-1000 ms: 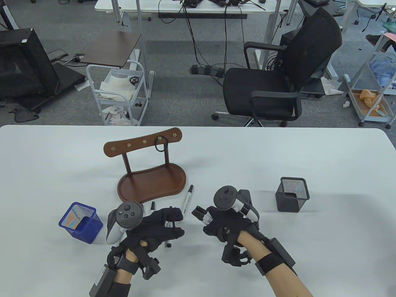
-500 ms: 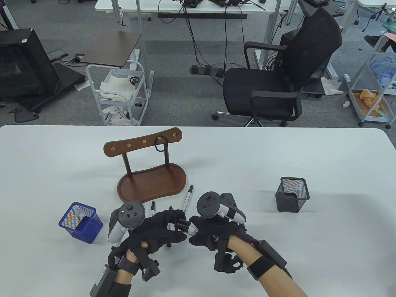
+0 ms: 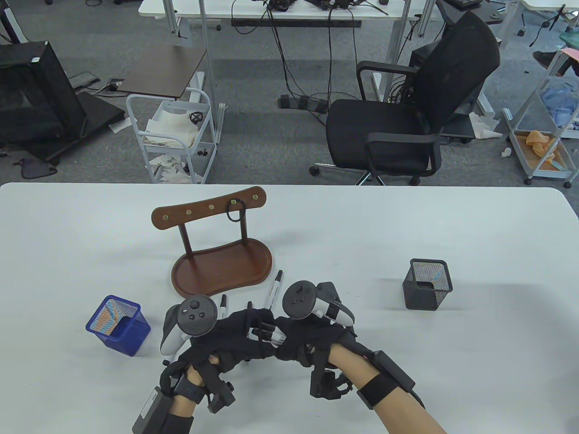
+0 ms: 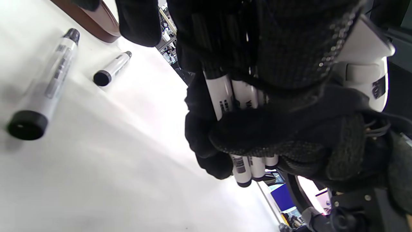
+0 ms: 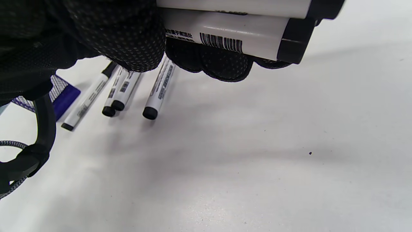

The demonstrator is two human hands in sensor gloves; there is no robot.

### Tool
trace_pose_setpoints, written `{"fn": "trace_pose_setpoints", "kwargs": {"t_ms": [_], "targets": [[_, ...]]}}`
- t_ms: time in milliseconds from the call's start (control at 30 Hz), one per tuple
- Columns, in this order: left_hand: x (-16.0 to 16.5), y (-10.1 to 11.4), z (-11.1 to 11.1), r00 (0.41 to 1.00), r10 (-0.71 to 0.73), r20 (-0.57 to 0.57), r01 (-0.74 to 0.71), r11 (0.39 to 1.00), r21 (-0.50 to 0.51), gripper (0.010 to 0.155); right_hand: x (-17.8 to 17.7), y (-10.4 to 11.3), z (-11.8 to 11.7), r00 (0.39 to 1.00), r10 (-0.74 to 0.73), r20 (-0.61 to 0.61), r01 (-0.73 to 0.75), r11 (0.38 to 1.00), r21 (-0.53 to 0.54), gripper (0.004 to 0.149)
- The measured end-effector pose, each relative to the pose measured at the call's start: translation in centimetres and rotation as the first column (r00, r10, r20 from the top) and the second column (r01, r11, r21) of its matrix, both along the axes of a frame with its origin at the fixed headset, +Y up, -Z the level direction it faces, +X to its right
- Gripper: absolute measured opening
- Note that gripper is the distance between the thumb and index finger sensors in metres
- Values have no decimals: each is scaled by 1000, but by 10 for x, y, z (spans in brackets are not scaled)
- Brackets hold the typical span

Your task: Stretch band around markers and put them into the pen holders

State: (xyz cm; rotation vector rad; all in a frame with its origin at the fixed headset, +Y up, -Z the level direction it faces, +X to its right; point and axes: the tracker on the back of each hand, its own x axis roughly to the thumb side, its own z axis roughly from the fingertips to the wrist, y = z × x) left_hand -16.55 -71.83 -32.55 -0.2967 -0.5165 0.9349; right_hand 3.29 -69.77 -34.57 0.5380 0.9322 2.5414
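White markers (image 4: 244, 96) are sitting bunched above the table (image 3: 452, 361), our left hand (image 3: 235, 337) and right hand (image 3: 307, 337) both gripping them; uneven squeezing is risking one sliding out.

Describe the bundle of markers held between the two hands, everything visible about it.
The bundle of markers is a few white-barrelled markers with black caps and ends, with printed text and barcodes on the barrels. They lie side by side, lifted off the white table. The right hand grips one end, and the left hand closes round the other. Whether a band is on them cannot be told.
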Motion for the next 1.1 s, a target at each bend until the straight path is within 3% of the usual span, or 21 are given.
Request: {"fn": "trace_pose_setpoints", "kwargs": {"t_ms": [167, 367, 567, 667, 833, 933, 1100], "targets": [[-1, -2, -1, 1000, -3, 3, 3, 1000, -6, 79, 0, 0, 0, 1000, -21, -12, 21, 1000, 10, 50], [-4, -3, -4, 999, 50, 15, -50, 998, -30, 79, 1, 7, 2, 982, -179, -60, 178, 984, -16, 50], [-9, -14, -9, 973, 224, 52, -213, 964, -160, 82, -2, 18, 5, 942, -317, -113, 319, 948, -2, 51], [-10, -18, -11, 972, 228, 56, -215, 960, -176, 85, -6, 27, 13, 960, -252, -125, 271, 949, 164, 53], [-9, -19, -10, 974, 223, 46, -211, 960, -184, 91, -15, 33, 24, 993, -112, -36, 115, 873, 474, 56], [-10, -19, -10, 980, 194, 43, -184, 966, -180, 91, -16, 30, 26, 997, -79, -3, 68, 841, 536, 71], [-2, -21, -10, 979, 172, 109, -145, 964, -223, 85, -15, 30, 26, 985, -167, -52, 171, 860, 481, 85]]}}
